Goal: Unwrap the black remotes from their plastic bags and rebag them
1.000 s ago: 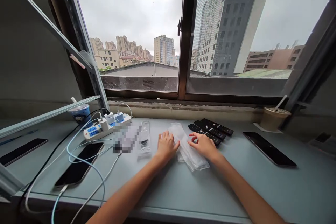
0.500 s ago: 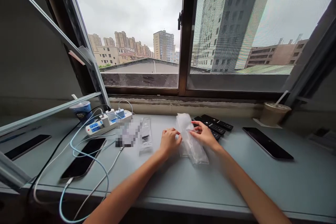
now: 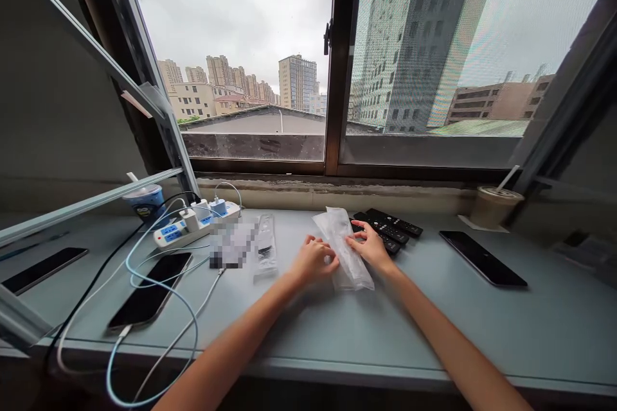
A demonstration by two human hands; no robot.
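Observation:
Two clear, crinkled plastic bags (image 3: 348, 255) lie overlapped and slightly fanned in the middle of the desk. My left hand (image 3: 313, 259) is at their left edge, fingers curled in and thumb near the index finger, closed on the edge of the lower bag. On the other side, my right hand (image 3: 372, 248) pinches the right edge of the upper bag between thumb and fingers. Several black remote controls (image 3: 396, 228) lie just behind my right hand, partly hidden by it. Left of my left hand lies another clear bag (image 3: 266, 247) with a dark item inside.
A white power strip (image 3: 193, 226) with plugs and looping cables sits at the left, beside a charging phone (image 3: 150, 290) and a blue cup (image 3: 147, 202). A dark tablet (image 3: 482, 258) and a drink cup with straw (image 3: 495, 207) are on the right. A window rises behind.
The two plastic bags have fanned apart at the top, showing more of the lower one. The upper bag's bottom end has shifted slightly up and left. Both hands stay at the bags.

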